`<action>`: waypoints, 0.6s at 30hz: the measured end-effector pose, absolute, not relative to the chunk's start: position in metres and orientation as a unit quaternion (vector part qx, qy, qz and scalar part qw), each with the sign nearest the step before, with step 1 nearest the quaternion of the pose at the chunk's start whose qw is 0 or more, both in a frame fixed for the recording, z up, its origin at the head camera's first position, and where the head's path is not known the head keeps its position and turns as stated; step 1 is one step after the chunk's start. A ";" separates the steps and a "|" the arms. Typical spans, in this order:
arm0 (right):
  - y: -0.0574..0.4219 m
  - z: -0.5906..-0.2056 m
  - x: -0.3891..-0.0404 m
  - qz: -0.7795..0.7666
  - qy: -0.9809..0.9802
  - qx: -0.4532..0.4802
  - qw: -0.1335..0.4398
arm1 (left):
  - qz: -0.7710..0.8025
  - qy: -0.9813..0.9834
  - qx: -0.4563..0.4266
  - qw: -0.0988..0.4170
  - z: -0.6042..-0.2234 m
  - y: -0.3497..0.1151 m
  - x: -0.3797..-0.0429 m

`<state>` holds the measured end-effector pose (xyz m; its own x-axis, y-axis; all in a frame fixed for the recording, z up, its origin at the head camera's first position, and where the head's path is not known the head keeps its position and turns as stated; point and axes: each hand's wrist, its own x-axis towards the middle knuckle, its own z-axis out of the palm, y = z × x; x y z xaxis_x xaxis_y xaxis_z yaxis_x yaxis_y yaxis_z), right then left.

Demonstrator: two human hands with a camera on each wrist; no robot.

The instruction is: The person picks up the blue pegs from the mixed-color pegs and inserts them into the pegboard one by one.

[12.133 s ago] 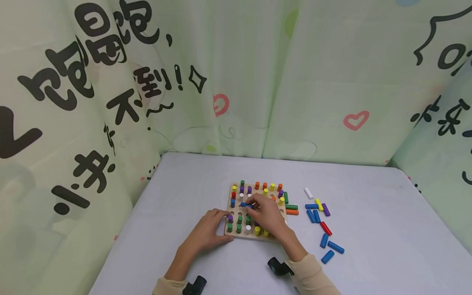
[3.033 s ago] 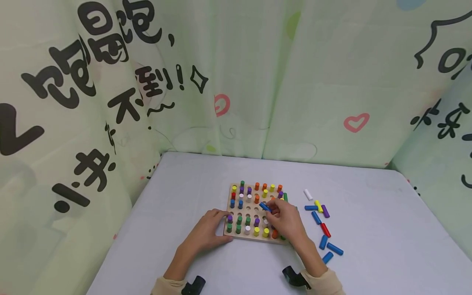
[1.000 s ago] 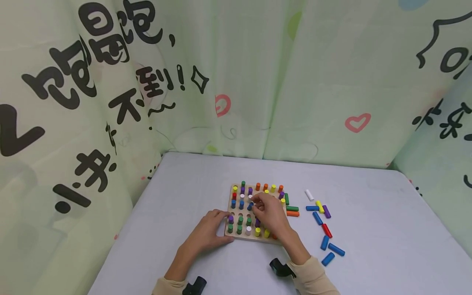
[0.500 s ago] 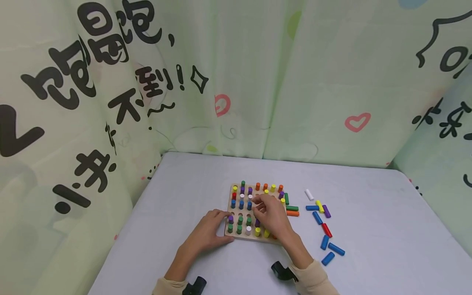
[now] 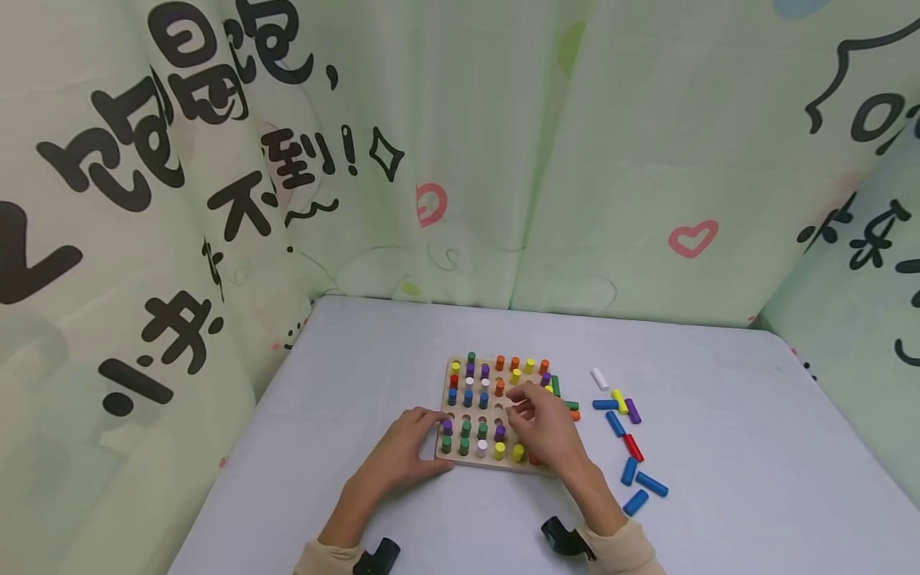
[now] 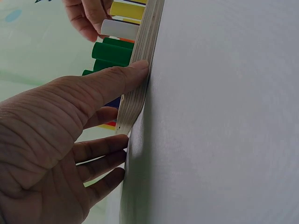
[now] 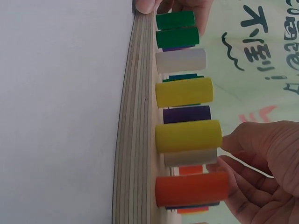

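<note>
Got plywood pegboard [image 7: 134,116] flat on table [image 5: 359,367], part-filled with upright multicolour pegs [image 7: 189,136]. See loose pegs [image 5: 652,484], several blue, lying right of board.

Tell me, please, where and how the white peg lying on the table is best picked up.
I would pinch the white peg at its middle, the right hand coming from above, thumb and finger across its two long sides. It is a slim cylinder lying flat, with bare table between it and the nearby yellow peg.
</note>
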<state>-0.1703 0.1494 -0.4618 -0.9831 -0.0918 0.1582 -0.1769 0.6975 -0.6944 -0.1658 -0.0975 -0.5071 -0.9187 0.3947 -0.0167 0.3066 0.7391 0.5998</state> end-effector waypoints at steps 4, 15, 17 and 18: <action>0.156 -0.459 -0.168 0.383 -0.919 0.070 0.056 | 0.307 0.930 0.188 0.070 -0.507 -0.098 -0.165; 0.178 -0.459 -0.164 0.372 -0.924 0.053 0.068 | 0.306 0.932 0.182 0.074 -0.506 -0.097 -0.164; 0.182 -0.459 -0.164 0.370 -0.925 0.053 0.069 | 0.306 0.932 0.182 0.073 -0.505 -0.096 -0.164; 0.185 -0.459 -0.164 0.367 -0.926 0.054 0.071 | 0.307 0.931 0.181 0.073 -0.505 -0.096 -0.164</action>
